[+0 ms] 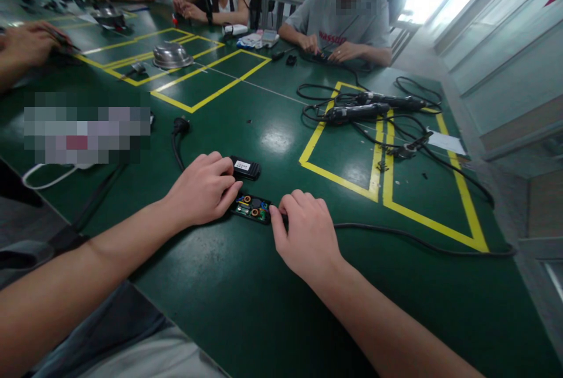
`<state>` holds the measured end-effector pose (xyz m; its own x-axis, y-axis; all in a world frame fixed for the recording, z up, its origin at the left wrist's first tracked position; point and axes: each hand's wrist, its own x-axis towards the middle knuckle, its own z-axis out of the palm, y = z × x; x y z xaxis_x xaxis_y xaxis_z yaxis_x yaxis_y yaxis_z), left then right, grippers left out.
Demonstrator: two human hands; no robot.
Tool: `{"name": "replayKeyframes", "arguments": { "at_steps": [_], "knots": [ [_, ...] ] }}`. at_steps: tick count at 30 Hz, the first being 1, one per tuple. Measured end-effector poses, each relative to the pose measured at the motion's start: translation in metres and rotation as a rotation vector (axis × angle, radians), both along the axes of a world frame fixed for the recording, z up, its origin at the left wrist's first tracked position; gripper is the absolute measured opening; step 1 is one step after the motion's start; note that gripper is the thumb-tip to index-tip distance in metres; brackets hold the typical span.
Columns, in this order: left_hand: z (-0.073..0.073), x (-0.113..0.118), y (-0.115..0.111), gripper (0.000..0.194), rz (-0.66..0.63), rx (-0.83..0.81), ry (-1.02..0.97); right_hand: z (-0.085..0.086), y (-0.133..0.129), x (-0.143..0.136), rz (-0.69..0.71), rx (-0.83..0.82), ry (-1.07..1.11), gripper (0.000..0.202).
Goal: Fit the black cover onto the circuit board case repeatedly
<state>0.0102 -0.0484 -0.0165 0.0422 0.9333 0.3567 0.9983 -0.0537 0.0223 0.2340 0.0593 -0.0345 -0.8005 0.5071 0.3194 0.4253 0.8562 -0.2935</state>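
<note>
A small open black case with a circuit board (254, 208) in it lies on the green table between my hands. Coils and coloured parts show on the board. My left hand (204, 187) is closed at the case's left end, its fingertips hidden behind the knuckles. My right hand (305, 228) pinches the right end, where a black cable (387, 228) runs off to the right. Just behind the case lies its black cover (246, 168) with a white label, close to my left fingers; whether they touch it I cannot tell.
Black electric screwdrivers (358, 112) with looping cables lie at the right, among yellow tape lines. A black plug (181, 125) and a metal bowl-like part (171, 55) are farther left. Across the table, a person in a grey shirt (352, 26) handles small parts; other people work nearby.
</note>
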Motion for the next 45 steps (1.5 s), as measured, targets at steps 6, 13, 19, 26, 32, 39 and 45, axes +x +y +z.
{"name": "replayKeyframes", "arguments": {
  "at_steps": [6,13,19,26,32,39,45],
  "knots": [
    [-0.0014,0.0044,-0.0040,0.048,0.068,0.057,0.036,-0.0017,-0.0038,0.0019,-0.013,0.015,0.014,0.025],
    [0.0015,0.0050,-0.0078,0.047,0.071,0.112,-0.017,-0.0009,-0.0027,0.0037,0.006,0.072,0.129,0.029],
    [0.0013,0.0036,-0.0058,0.048,0.027,0.041,-0.036,-0.0012,-0.0018,0.0039,0.002,0.039,0.119,0.029],
    [0.0018,0.0040,-0.0061,0.046,0.046,0.020,-0.050,-0.0021,-0.0010,0.0041,0.005,-0.001,0.161,0.028],
    [0.0021,0.0033,-0.0030,0.042,0.034,-0.064,-0.118,-0.0023,0.0012,0.0035,0.010,-0.009,0.119,0.028],
    [-0.0001,0.0033,-0.0018,0.044,0.021,-0.133,-0.113,-0.0015,0.0019,0.0046,0.027,-0.013,0.101,0.028],
    [0.0008,0.0017,-0.0012,0.046,0.039,-0.147,-0.193,-0.0009,0.0019,0.0053,0.026,-0.007,0.092,0.029]
  ]
}}
